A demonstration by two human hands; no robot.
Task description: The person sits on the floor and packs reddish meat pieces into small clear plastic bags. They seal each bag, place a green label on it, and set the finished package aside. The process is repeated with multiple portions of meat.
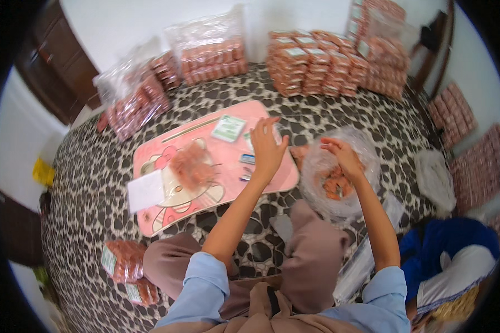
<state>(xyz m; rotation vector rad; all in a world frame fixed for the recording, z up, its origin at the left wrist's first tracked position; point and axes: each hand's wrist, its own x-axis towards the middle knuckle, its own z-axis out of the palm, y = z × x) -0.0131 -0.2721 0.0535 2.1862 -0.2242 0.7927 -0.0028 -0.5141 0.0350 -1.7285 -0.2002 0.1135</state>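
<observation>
My left hand (268, 150) hovers with fingers apart above the right part of a low pink tabletop (237, 187) bearing a cartoon cat print. Close by are a stack of green-and-white printed labels (228, 128) and a small blue box (247, 158). A clear packet of orange-brown pieces (193, 166) lies farther left, beside a white sheet (146, 191). My right hand (344, 157), fingers curled, is over a large open clear plastic bag (368, 145). Loose orange-brown pieces (337, 183) show inside it. Whether those fingers pinch anything is unclear.
Labelled packets (316, 62) are stacked along the wall, near filled clear bags (214, 54). Two packets (124, 260) lie by my left knee. Flat plastic sleeves (354, 266) rest at my right. A person in blue and white (450, 249) is close on that side.
</observation>
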